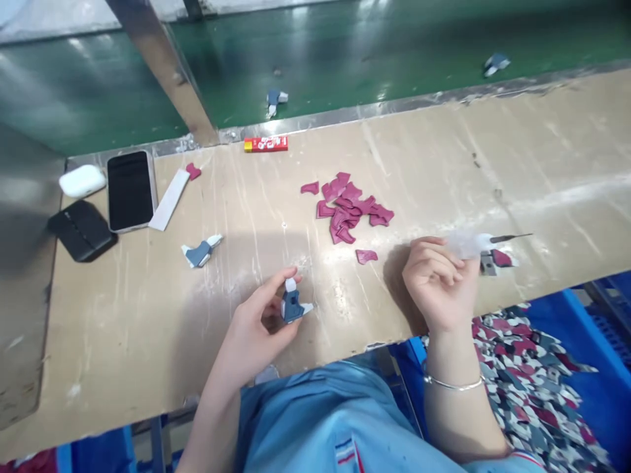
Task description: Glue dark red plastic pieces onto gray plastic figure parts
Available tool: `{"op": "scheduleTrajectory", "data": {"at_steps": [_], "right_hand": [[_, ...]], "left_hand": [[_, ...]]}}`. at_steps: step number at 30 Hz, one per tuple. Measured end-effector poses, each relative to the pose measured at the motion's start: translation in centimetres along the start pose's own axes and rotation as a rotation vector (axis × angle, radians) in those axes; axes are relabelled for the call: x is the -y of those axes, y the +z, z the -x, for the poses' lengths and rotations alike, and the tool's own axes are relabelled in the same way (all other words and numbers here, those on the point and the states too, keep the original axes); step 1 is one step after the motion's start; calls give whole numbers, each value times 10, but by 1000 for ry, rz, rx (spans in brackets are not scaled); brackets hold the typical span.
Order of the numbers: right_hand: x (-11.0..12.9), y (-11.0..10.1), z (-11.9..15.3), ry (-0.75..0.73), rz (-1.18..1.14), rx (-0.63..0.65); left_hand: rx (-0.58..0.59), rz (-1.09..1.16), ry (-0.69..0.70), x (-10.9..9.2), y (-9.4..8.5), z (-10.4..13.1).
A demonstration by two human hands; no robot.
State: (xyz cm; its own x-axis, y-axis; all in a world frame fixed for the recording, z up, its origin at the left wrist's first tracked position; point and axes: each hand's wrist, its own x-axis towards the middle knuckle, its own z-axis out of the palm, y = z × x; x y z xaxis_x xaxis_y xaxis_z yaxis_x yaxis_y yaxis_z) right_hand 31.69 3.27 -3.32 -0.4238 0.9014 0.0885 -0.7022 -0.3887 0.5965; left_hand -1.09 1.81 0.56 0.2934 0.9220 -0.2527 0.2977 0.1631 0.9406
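My left hand [263, 322] pinches a small blue-grey and white plastic part [292, 305] between thumb and fingers, just above the table. My right hand [441, 279] is curled around a translucent squeeze bottle [466, 244] whose thin dark needle tip points right. Below that tip lies a grey, maroon and white part [499, 261], partly hidden. Between the hands, a loose heap of maroon plastic pieces [350, 207] rests on the table, with one single piece [366, 256] nearer to me. Left of my left hand lies another blue-grey and white part [202, 251].
A phone [131, 190], a white case [82, 180], a black case [83, 230] and a white strip [169, 200] occupy the left. A red packet [266, 144] lies near the green belt [335, 59], which carries parts. A blue bin [582, 335] full of parts stands below right.
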Motion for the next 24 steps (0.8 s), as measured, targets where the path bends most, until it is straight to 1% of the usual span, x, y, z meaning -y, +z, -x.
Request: {"op": "scheduleTrajectory", "data": {"at_steps": [1, 2, 3, 4, 5, 7, 8, 9, 10, 11, 13, 14, 16, 18, 19, 21, 23, 24], "right_hand": [[4, 1, 4, -1, -32, 31], [3, 0, 8, -33, 14, 41], [-2, -3, 12, -97, 134, 40], [-10, -6, 16, -183, 347, 15], [-21, -10, 18, -290, 670, -36], [-42, -18, 18, -534, 1448, -201], [-50, -21, 15, -630, 1793, -292], [-56, -23, 10, -694, 2058, -382], [-59, -25, 4, -744, 2244, -454], [-59, -25, -2, -788, 2376, -495], [-54, -24, -14, -830, 2661, -497], [-50, -22, -18, -823, 2829, -458], [-47, -16, -21, -788, 3123, -339], [-51, -11, -19, -808, 3255, -208], [-58, -9, -16, -845, 3267, -128], [-76, -6, -10, -893, 3202, 72], [-98, -8, -4, -838, 3092, 266], [-108, -10, -2, -785, 3046, 337]], "left_hand": [[-3, -10, 7, 2, 0, 0], [-6, -19, 9, 3, 0, 0], [-9, -27, 11, 3, 0, 1], [-10, -33, 9, 3, 0, 1], [-12, -36, 5, 2, 1, 1], [-13, -33, -8, 1, 1, 2], [-16, -29, -14, 0, 2, 2], [-22, -25, -17, -1, 2, 2], [-28, -22, -19, -1, 3, 2], [-32, -22, -20, -1, 3, 2], [-35, -27, -18, 1, 4, 2], [-35, -28, -15, 2, 4, 2], [-38, -29, -4, 4, 4, 2], [-47, -6, 8, 5, 5, 3], [-52, 15, 8, 5, 6, 3], [-47, 76, -12, 3, 9, 4], [-8, 160, -47, -1, 12, 6], [22, 203, -61, -3, 14, 6]]}}
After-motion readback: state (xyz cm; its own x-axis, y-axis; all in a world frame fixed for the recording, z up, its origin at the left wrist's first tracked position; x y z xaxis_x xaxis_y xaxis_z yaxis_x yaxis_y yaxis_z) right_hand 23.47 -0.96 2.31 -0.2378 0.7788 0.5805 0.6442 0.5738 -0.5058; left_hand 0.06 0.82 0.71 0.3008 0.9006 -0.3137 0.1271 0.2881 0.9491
